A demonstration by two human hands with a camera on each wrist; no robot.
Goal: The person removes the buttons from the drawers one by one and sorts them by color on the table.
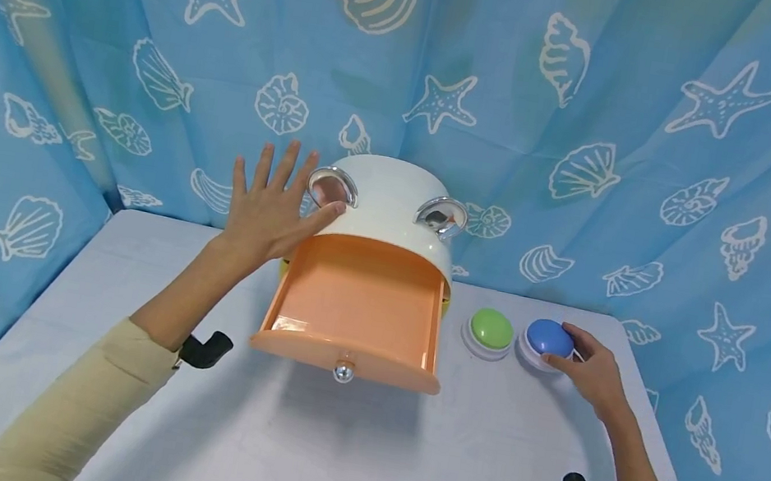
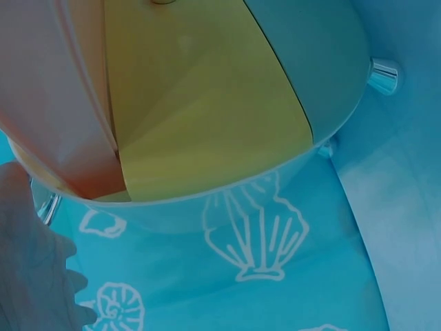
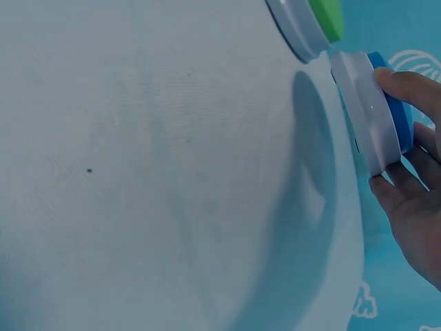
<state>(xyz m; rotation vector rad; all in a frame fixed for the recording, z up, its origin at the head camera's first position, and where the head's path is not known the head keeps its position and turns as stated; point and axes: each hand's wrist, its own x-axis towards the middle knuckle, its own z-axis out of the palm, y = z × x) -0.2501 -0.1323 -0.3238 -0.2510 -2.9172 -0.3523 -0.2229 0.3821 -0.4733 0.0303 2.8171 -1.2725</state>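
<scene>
Right hand (image 1: 593, 373) gripping the blue button (image 1: 550, 337), left hand (image 1: 266, 210) spread beside the white box (image 1: 393, 192)

The blue button is at four o'clock from the box, near the table's (image 1: 471, 469) far right corner, thumb and fingers clamped round it; the green button (image 1: 491, 328) stands just beside it at nine o'clock; the left hand, at the box's nine o'clock, has its fingers straight and apart, thumb overlapping a chrome fitting (image 1: 328, 190), contact unclear; an orange drawer (image 1: 357, 303) juts out towards six o'clock
</scene>
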